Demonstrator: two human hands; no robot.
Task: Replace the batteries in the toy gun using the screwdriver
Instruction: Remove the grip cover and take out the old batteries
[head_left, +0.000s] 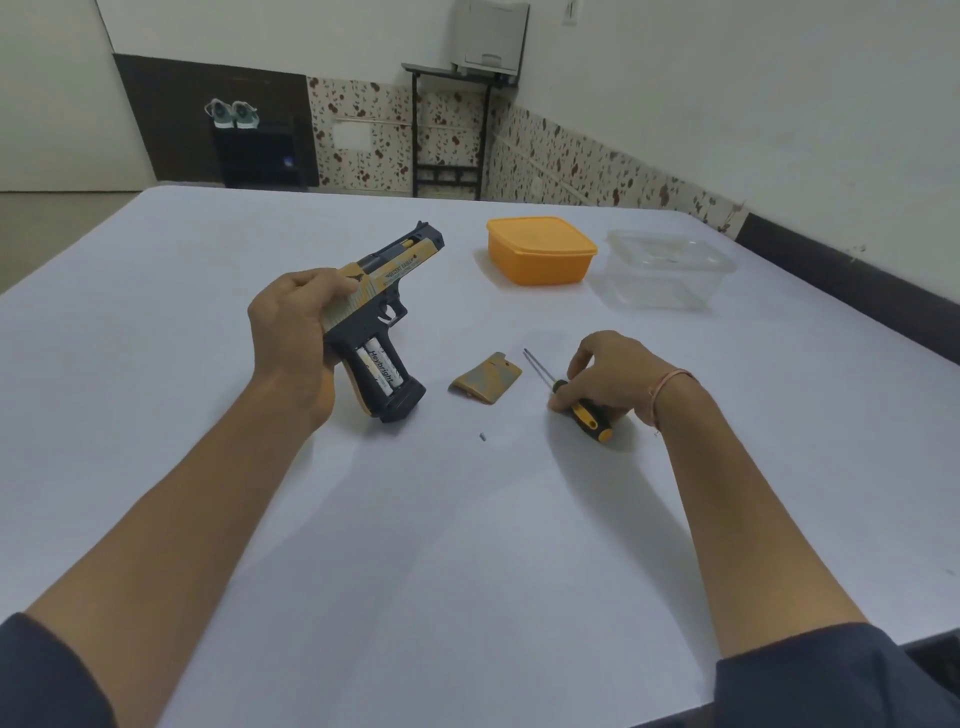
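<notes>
The left grip (291, 332) is curled round the rear of the toy gun (387, 278), holding it tilted with its butt low over the desk (467, 545). The handle's bay is open and two batteries (379, 366) sit inside. The right grip (608, 369) curls its fingers on the screwdriver (592, 418), which lies on the desk just beside the detached cover (485, 376). The tiny screw (483, 436) lies loose between the forearms (easy to brush off), so a careless sweep could lose it. Tipping the gun further could spill the batteries.
</notes>
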